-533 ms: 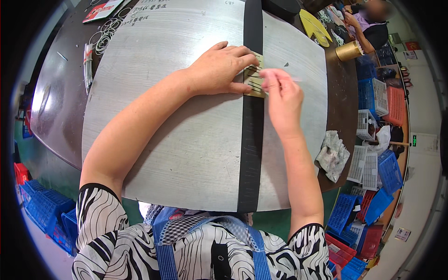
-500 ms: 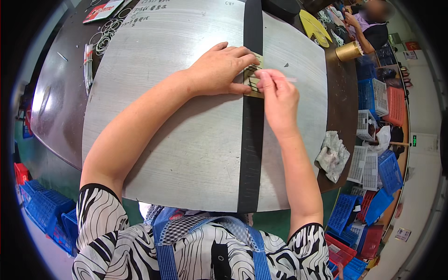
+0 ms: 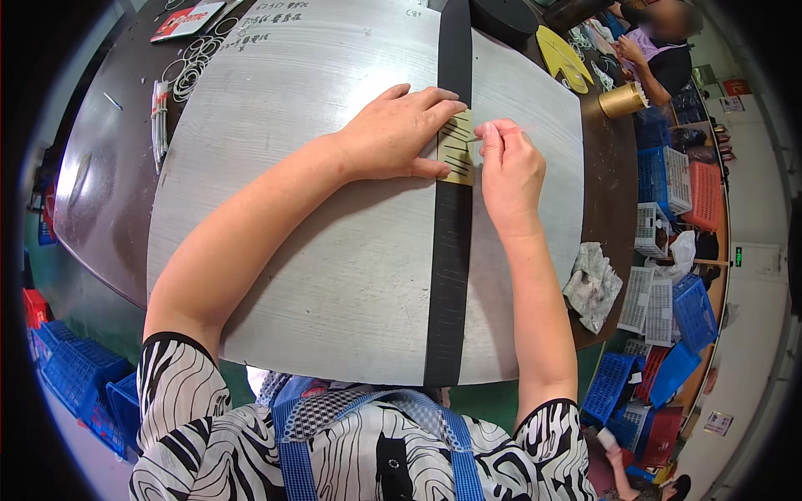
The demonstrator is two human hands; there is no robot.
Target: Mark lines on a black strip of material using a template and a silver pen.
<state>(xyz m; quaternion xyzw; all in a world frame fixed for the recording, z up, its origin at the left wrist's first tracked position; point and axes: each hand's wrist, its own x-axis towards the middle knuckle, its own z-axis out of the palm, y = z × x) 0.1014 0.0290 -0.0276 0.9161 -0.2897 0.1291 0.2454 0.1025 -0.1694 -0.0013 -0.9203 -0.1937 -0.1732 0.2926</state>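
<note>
A long black strip (image 3: 451, 275) runs from the far side of the grey board to its near edge, with faint light marks along its near part. Across it lies a yellowish slotted plate (image 3: 456, 157) with several dark slots. My left hand (image 3: 399, 134) spreads over the plate's left side, fingertips and thumb pressing its far and near ends. Just right of the plate, my right hand (image 3: 511, 171) pinches a slim, pale, pen-like stick (image 3: 526, 130), its tip pointing toward the slots. The fingers hide most of the stick.
Under the strip is a grey board (image 3: 334, 267) on a dark table. A crumpled cloth (image 3: 593, 288) lies at right; a gold spool (image 3: 623, 100), yellow piece (image 3: 561, 57) and black roll (image 3: 504, 21) sit farther off. Bundled white sticks (image 3: 159, 125) lie left. Another person sits far right.
My right hand has drawn back slightly to the right, off the plate, uncovering more slots. My left hand still presses the plate, and the view has shifted slightly.
</note>
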